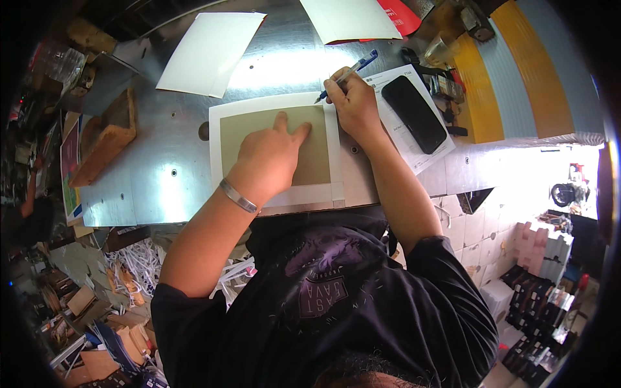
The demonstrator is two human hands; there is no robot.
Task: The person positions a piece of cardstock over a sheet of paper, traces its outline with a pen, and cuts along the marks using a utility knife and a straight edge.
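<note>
A grey-brown board lies on a white sheet at the near edge of the metal table, with a white margin showing around it. The left hand rests on the board, its grip spread, two fingers pointing apart toward the far edge; a bracelet circles that wrist. The right hand has its grip pinching a blue pen, tip down by the board's far right corner; whether it touches, I cannot tell. To the right, a black phone lies on a printed paper. Beyond are two white cards; leftward sits a wooden block.
</note>
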